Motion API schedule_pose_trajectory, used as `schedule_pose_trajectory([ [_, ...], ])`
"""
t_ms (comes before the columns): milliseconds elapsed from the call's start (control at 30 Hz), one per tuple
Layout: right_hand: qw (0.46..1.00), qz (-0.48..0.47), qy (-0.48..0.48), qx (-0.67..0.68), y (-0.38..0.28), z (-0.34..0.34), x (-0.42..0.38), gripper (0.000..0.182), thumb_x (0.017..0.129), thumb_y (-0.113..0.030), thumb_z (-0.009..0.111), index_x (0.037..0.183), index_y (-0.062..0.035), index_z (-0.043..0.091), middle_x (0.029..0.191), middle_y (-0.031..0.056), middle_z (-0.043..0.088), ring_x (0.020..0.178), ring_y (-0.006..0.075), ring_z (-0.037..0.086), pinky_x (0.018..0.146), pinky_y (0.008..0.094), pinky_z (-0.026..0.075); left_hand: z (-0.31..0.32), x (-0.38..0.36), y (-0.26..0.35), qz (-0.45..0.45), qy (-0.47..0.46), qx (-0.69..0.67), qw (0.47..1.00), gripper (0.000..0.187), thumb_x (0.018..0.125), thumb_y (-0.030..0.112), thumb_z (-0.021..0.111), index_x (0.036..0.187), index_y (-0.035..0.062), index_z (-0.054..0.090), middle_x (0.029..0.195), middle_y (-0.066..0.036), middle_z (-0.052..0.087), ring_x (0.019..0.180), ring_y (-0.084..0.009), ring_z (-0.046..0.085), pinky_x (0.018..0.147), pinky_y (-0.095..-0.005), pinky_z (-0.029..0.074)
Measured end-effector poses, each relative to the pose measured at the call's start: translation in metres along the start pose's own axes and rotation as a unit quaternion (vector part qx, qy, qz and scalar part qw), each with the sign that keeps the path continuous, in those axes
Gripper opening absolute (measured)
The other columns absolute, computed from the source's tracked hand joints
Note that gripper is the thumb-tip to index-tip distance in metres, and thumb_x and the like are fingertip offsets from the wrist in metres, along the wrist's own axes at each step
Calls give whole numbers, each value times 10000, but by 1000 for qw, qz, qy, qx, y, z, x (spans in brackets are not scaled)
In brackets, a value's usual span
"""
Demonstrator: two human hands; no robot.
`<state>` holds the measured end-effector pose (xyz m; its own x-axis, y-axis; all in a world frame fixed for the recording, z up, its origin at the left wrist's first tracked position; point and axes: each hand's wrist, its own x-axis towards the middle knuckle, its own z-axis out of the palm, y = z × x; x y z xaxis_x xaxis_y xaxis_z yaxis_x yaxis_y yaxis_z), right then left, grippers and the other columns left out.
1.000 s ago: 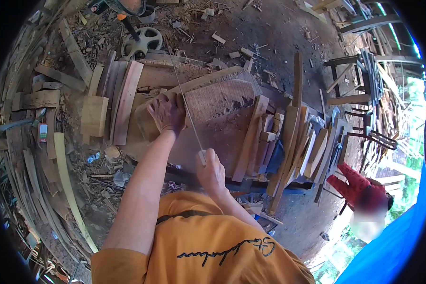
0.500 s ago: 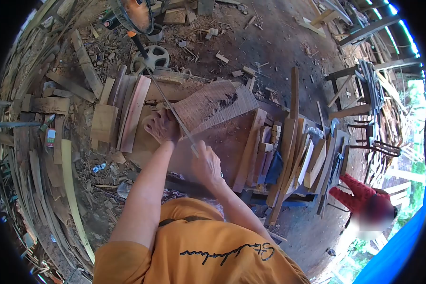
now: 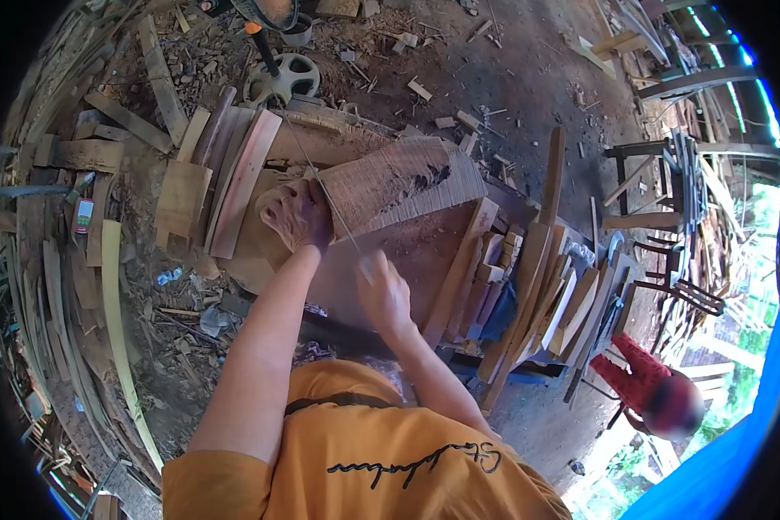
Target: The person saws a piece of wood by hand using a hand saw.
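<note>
A wide, thick wooden block [image 3: 390, 182] with a rough, ridged face lies slanted across the work surface. My left hand [image 3: 296, 215] presses on its left end, fingers bent over the wood. A long thin metal blade [image 3: 321, 178], seen almost edge-on and resembling a handsaw, crosses the block close beside that hand. Its near end is in my closed right hand [image 3: 385, 295], which is slightly blurred. The handle is mostly covered by the fingers.
Upright boards [image 3: 247, 182] stand left of the block; stacked offcuts and planks [image 3: 529, 286] stand right. A pedestal fan base [image 3: 282, 82] is beyond. Scraps litter the floor. A person in red [image 3: 646, 381] is at lower right. A phone-like device [image 3: 83, 215] lies left.
The camera view has shifted a little, so the block and surroundings sit slightly differently. My right hand remains on the blade's near end, and my left hand stays on the block.
</note>
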<state>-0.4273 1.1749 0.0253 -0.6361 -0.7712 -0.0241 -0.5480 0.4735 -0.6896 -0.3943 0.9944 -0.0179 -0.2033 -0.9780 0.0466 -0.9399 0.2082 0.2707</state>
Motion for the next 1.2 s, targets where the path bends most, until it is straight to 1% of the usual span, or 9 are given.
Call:
schedule_pose_trajectory([
  [200, 999, 31, -24, -8, -6, -50, -45, 209, 893, -164, 650, 957, -49, 488, 825, 204, 599, 776, 419, 632, 654, 492, 521, -3, 2, 1, 28, 0, 3, 1000, 335, 970, 359, 412, 945, 176, 692, 1090, -141, 620, 1053, -340, 536, 983, -500, 265],
  [300, 996, 75, -46, -20, -3, -50, -52, 196, 895, -159, 646, 960, -55, 493, 829, 207, 599, 780, 426, 628, 662, 494, 521, 3, 3, -3, 64, 15, 8, 998, 317, 964, 351, 420, 944, 183, 688, 1090, -141, 616, 1049, -335, 536, 973, -494, 267],
  [433, 998, 49, -9, 47, -4, -8, -18, 233, 903, -204, 659, 948, -44, 496, 867, 227, 632, 800, 457, 616, 673, 515, 501, -2, 2, -2, 57, 4, -3, 998, 313, 959, 350, 425, 946, 189, 693, 1079, -137, 615, 1050, -327, 535, 964, -488, 268],
  [600, 998, 58, -26, 12, -9, -34, -43, 211, 908, -176, 643, 981, -48, 492, 849, 215, 606, 774, 434, 623, 654, 501, 516, 5, 2, -2, 65, 66, 1, 996, 318, 964, 363, 441, 927, 193, 706, 1016, -122, 629, 1038, -323, 537, 955, -492, 272],
  [700, 996, 84, -36, 5, -5, -43, -64, 206, 910, -176, 638, 987, -46, 498, 854, 211, 604, 774, 434, 623, 653, 497, 520, 1, 4, -2, 68, -4, -9, 998, 326, 970, 374, 451, 918, 180, 708, 1005, -124, 630, 1037, -323, 532, 958, -494, 274],
  [833, 997, 63, -14, 33, -9, -9, -17, 201, 908, -172, 641, 976, -43, 502, 859, 210, 608, 771, 433, 624, 647, 494, 519, 0, 2, -2, 83, 32, 3, 996, 332, 972, 379, 459, 918, 169, 711, 1006, -129, 629, 1036, -320, 525, 957, -488, 279],
  [900, 999, 46, -4, -11, -12, 2, -3, 188, 901, -160, 649, 954, -41, 513, 849, 206, 608, 769, 431, 625, 637, 494, 517, -1, 2, -1, 78, 23, -9, 997, 324, 968, 378, 469, 920, 167, 711, 1012, -128, 626, 1040, -315, 518, 960, -484, 278],
  [1067, 995, 99, -23, -8, -7, -45, -86, 175, 908, -176, 646, 956, -51, 533, 848, 206, 605, 770, 425, 625, 640, 490, 517, 1, 5, 0, 85, 36, -10, 996, 305, 963, 364, 480, 939, 179, 721, 1001, -106, 619, 1010, -295, 535, 950, -469, 282],
  [1200, 995, 95, -16, 0, -8, -35, -70, 185, 913, -183, 642, 964, -48, 526, 848, 209, 607, 782, 438, 619, 643, 497, 514, -1, 3, 1, 80, 24, 5, 996, 296, 960, 349, 480, 957, 188, 728, 994, -97, 620, 994, -278, 555, 943, -461, 285],
])
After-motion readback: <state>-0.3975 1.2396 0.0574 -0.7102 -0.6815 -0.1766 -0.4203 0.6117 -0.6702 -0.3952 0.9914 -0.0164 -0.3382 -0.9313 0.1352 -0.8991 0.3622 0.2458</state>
